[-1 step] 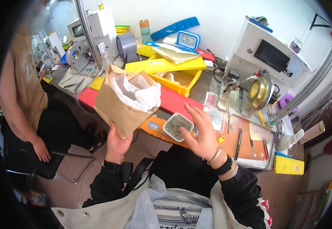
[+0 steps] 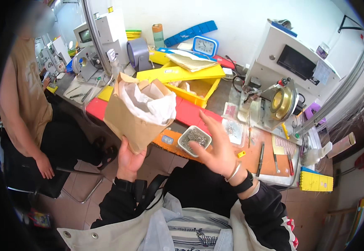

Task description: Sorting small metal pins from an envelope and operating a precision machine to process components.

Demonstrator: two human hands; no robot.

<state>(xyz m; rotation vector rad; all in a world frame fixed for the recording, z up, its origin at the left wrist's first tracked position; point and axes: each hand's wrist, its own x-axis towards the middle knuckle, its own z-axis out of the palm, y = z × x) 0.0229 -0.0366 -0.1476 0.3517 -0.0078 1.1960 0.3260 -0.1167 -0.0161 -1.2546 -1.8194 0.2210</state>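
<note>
Our left hand (image 2: 130,162) grasps the boxy brown paper bag (image 2: 127,121), presumably light, soft, best held underneath; our right hand (image 2: 220,155) lies splayed.

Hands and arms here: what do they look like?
Left hand and right hand are ungloved, the left with a black band, the right with a black strap and pale bracelet. Sleeves are black; red-and-white trim marks the right.

- dish (image 2: 186,149) near the front of the table (image 2: 220,97), metal bits (image 2: 195,136) inside
- paper bag (image 2: 127,121) is left of it
- bin (image 2: 191,96) behind it, clock (image 2: 205,46) further back
- machine (image 2: 270,69) off behind-right of it
</note>
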